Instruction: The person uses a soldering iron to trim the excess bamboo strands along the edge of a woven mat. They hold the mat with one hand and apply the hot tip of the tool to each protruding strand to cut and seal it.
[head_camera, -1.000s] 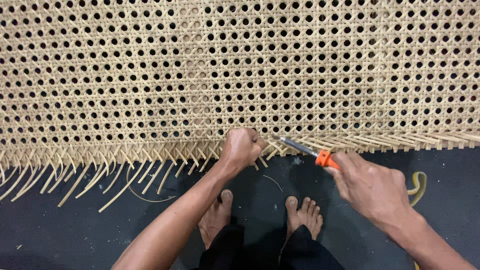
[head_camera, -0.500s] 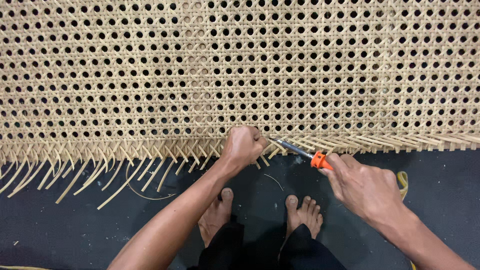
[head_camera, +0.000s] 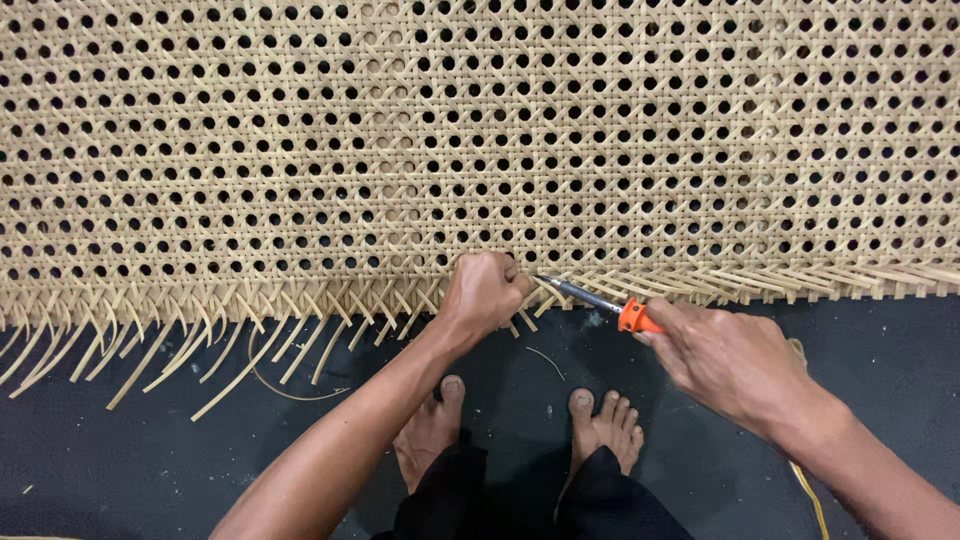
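Gripping the cane edge mid-frame, the left hand is fisted; an awl is clutched by the right hand.

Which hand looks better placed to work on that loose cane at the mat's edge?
Probably the right hand: it grips the orange-handled metal tool, whose tip points at the fringe of the woven tan cane mat. The left hand is closed on strands there, holding them.

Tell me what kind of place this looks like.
Probably a cane-weaving workshop, working on the floor. A large sheet of woven rattan webbing lies on a dark floor, loose strand ends fringe its edge, and the right hand holds an orange-handled tool.
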